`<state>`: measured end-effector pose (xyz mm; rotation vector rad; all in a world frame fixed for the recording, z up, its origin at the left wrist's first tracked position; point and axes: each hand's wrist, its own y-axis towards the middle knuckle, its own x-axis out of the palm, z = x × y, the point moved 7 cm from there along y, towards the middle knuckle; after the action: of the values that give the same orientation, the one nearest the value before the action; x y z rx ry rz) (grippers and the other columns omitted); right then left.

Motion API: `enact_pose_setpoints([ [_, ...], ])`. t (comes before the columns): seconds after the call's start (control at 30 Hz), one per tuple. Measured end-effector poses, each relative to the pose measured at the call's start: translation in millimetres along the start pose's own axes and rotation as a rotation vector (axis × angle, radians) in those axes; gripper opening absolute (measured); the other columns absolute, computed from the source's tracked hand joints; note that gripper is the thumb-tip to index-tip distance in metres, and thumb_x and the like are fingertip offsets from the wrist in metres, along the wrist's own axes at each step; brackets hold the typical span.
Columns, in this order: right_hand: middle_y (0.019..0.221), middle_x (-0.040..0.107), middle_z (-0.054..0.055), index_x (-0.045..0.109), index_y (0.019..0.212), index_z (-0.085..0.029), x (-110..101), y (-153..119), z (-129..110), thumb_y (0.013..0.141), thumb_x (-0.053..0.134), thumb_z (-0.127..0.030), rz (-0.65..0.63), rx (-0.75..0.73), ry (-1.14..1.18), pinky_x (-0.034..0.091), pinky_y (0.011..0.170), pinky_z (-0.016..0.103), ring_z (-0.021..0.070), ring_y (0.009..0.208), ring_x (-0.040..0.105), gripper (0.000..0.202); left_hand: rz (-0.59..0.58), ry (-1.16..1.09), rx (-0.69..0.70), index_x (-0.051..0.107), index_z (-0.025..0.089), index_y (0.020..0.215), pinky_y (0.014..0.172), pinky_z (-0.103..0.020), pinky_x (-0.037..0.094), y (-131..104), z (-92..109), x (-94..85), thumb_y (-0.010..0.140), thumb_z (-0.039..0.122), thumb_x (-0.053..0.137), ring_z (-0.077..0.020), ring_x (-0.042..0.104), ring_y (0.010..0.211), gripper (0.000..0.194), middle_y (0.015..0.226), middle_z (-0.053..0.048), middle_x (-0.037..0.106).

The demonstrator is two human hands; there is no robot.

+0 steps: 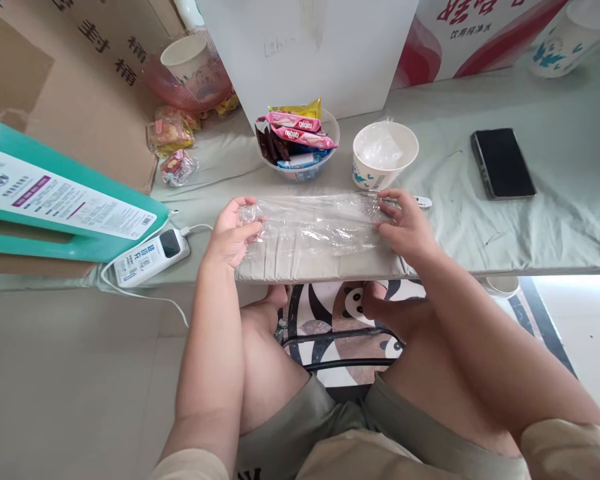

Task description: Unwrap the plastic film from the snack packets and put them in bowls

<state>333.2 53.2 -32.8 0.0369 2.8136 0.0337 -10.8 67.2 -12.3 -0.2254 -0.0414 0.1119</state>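
A clear sheet of plastic film is stretched sideways above the front edge of the cloth-covered table. My left hand grips its left end, with fingers and thumb curled round the crumpled plastic. At the other end my right hand pinches the film between thumb and fingers. Just behind the film stands a paper cup with crumpled clear plastic inside. Beside it is a clear bowl of wrapped snack bars. A slim white object lies partly hidden behind my right hand.
A black phone lies to the right. On the left are a white power bank with a cable and a large green jug. Wrapped snacks lie near cardboard. A white box stands at the back; a patterned cup is far right.
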Motion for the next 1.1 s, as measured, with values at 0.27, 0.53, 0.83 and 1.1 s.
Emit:
enact_pose_setpoints([
  [0.27,0.116,0.059,0.011,0.064,0.106,-0.027,-27.6,-14.0,-40.9,0.082,0.054,-0.017,0.312,-0.291,-0.329,0.054,0.095,0.052,0.0298,0.115,0.06,0.028,-0.124,-0.151,0.017,0.068,0.028,0.107,0.04,-0.013,0.031,-4.0,8.4,3.0,0.049,0.008,0.079,-0.015,0.064,0.088,0.062,0.126,-0.005,0.059],
  [0.53,0.133,0.065,0.013,0.068,0.111,-0.023,58.4,-56.0,-73.7,0.093,0.057,-0.028,-0.25,-0.682,-0.526,0.046,0.095,0.046,0.0306,0.118,0.061,0.021,-0.142,-0.148,-0.03,0.071,0.026,0.104,0.039,-0.015,0.03,-3.7,5.2,14.9,0.049,0.007,0.075,-0.0137,0.065,0.083,0.058,0.125,-0.005,0.061],
  [0.83,0.102,0.076,0.008,0.067,0.088,-0.019,67.9,-62.3,-65.9,0.086,0.055,-0.016,-0.571,-0.608,-0.64,0.037,0.094,0.042,0.0268,0.105,0.065,0.013,0.048,-0.134,-0.044,0.069,0.024,0.098,0.038,-0.014,0.027,1.7,3.7,3.5,0.048,0.002,0.065,-0.0086,0.059,0.074,0.055,0.122,-0.004,0.058],
  [1.1,0.083,0.074,0.006,0.069,0.096,-0.02,51.9,-51.4,-70.8,0.095,0.053,-0.034,-0.441,-0.499,-0.452,0.04,0.094,0.048,0.0265,0.092,0.069,0.021,-0.115,-0.132,-0.066,0.068,0.025,0.104,0.037,-0.014,0.022,-4.5,5.0,10.8,0.05,0.005,0.076,-0.0069,0.054,0.067,0.058,0.113,-0.005,0.062],
])
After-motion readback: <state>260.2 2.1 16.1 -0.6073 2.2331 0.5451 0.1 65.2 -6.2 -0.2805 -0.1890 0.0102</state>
